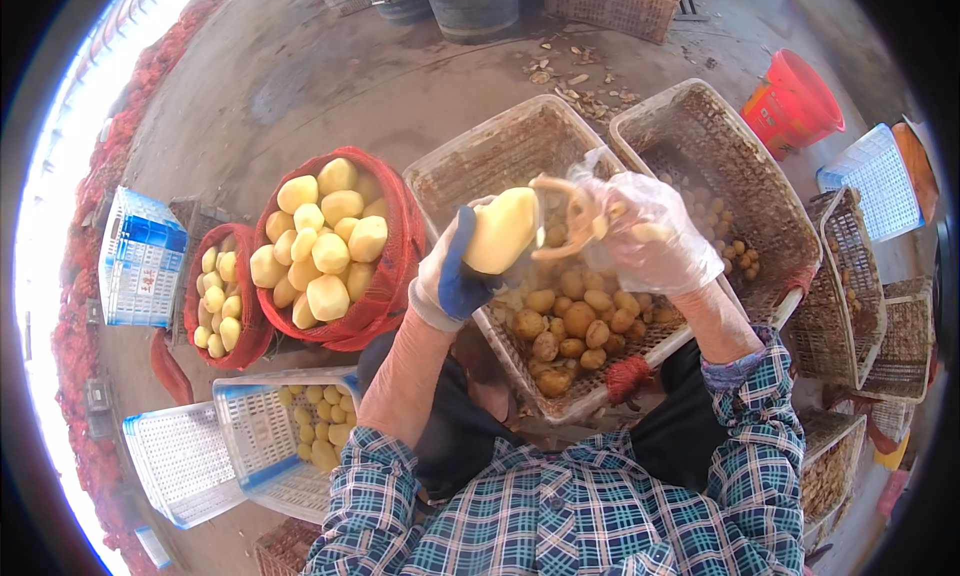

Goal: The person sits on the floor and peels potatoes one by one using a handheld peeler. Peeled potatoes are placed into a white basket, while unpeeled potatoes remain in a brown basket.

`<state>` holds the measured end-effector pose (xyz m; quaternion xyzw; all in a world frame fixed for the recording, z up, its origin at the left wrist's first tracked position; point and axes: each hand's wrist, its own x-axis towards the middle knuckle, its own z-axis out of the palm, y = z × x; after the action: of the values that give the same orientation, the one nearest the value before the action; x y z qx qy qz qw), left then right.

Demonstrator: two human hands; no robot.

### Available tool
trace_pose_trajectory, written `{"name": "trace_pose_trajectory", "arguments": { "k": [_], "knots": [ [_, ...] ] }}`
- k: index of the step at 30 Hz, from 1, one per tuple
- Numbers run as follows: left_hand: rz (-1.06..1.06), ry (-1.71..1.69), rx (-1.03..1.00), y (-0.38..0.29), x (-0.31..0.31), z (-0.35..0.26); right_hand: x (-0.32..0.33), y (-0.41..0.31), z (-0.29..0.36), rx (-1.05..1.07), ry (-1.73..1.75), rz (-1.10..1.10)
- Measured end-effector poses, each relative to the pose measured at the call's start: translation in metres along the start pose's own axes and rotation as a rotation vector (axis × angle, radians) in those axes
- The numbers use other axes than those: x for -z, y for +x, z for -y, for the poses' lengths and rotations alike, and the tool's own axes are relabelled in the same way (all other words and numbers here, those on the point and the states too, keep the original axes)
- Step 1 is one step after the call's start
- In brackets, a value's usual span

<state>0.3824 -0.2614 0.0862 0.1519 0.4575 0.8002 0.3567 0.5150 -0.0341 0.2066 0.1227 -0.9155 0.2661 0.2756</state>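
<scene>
My left hand (457, 265), in a blue and white work glove, holds a large peeled potato (501, 231). My right hand (649, 235), in a clear plastic glove, grips a tan-handled peeler (568, 216); its blade is beside the potato's right side. Bits of peel cling to the right glove. Below both hands, unpeeled potatoes (579, 319) lie in a dirty plastic crate (495, 145) between my knees. Left of my left hand, peeled potatoes (330, 253) fill a red mesh bag (401, 268).
A second crate (757, 193) with small potatoes adjoins on the right. A smaller red mesh bag (259, 328) of peeled potatoes and a blue-white crate (262, 456) with potatoes are at left. Beyond are a red bucket (795, 103), dark tubs (476, 10) and peel scraps (577, 79) on the floor.
</scene>
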Motion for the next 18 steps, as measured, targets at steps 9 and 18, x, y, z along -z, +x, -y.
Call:
{"name": "trace_pose_trajectory", "arguments": {
  "k": [9, 18],
  "knots": [
    [0.398, -0.307, 0.197, -0.007, -0.024, -0.036, 0.000, -0.002, -0.013, -0.007, -0.108, -0.013],
    [0.285, -0.195, -0.102, -0.006, -0.036, -0.035, -0.058, -0.018, -0.003, -0.437, 0.491, 0.084]
  ]
}}
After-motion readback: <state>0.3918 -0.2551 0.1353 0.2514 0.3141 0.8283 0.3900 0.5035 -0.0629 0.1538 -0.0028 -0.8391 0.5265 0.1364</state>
